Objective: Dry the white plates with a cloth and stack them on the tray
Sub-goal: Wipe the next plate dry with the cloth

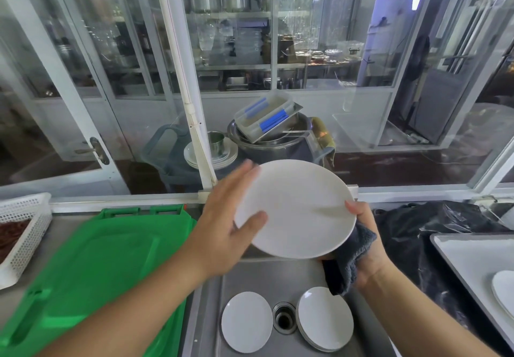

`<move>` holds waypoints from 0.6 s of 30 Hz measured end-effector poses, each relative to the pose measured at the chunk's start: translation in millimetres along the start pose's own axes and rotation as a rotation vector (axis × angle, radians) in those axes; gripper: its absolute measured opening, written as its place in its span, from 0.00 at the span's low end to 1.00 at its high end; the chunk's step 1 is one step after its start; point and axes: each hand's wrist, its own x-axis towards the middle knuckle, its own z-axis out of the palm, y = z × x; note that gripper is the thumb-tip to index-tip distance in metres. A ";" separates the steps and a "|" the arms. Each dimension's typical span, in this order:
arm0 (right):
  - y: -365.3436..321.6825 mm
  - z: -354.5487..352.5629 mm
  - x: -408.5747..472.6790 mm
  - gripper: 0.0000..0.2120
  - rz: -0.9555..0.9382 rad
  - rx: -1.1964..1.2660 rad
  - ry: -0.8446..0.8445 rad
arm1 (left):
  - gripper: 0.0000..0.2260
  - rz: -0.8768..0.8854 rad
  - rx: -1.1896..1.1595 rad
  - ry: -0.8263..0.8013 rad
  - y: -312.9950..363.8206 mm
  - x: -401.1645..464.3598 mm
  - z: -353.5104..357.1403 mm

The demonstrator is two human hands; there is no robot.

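I hold a white plate tilted above the steel sink. My left hand grips its left edge, thumb on the face and fingers along the rim. My right hand grips a dark cloth against the plate's lower right edge, thumb on the rim. In the sink lie a single white plate left of the drain and a small stack of white plates right of it. At the right edge, a grey tray carries one white plate.
Green plastic boards cover the counter to the left, with a white perforated basket beyond them. A black plastic bag lies between sink and tray. A glass partition rises behind the counter, with dishes and pots beyond it.
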 end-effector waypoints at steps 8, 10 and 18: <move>11.9 -2.0 7.7 0.41 0.108 -0.028 0.073 | 0.15 -0.829 -1.007 0.123 -5.3 0.2 1.7; 15.8 -3.0 8.5 0.44 0.095 -0.062 0.074 | 0.13 -0.860 -1.061 0.125 -11.6 -3.0 -0.4; 22.8 -4.7 2.9 0.07 -0.039 -0.401 0.162 | 0.15 -0.869 -1.070 0.092 -48.0 -20.1 -9.0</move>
